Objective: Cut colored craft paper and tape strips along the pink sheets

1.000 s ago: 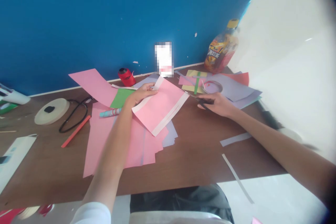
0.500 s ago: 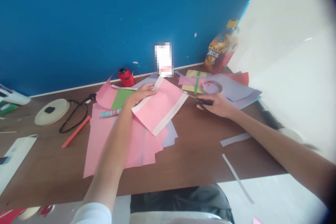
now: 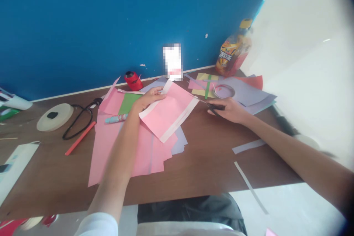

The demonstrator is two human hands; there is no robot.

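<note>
A pink sheet with white bands along two edges [image 3: 168, 110] is held up above the table. My left hand [image 3: 151, 98] grips its upper left edge, thumb on top. My right hand [image 3: 225, 110] is closed round the black handles of a pair of scissors [image 3: 216, 106], whose blades point left and touch the sheet's right corner. Beneath my left forearm lie pink papers [image 3: 110, 143], a green piece [image 3: 129, 103] and a light blue glue tube [image 3: 116, 118].
On the brown table [image 3: 204, 162] are a red object [image 3: 133, 80], a bottle [image 3: 232, 53], a tape roll [image 3: 232, 91], purple sheets [image 3: 249, 94], a black cable [image 3: 76, 135], a round lid [image 3: 62, 118] and paper strips [image 3: 247, 146]. A bright phone-like rectangle [image 3: 173, 59] stands against the blue wall.
The curled pink paper at the left has shifted slightly. Both hands, the held sheet and the scissors look almost the same.
</note>
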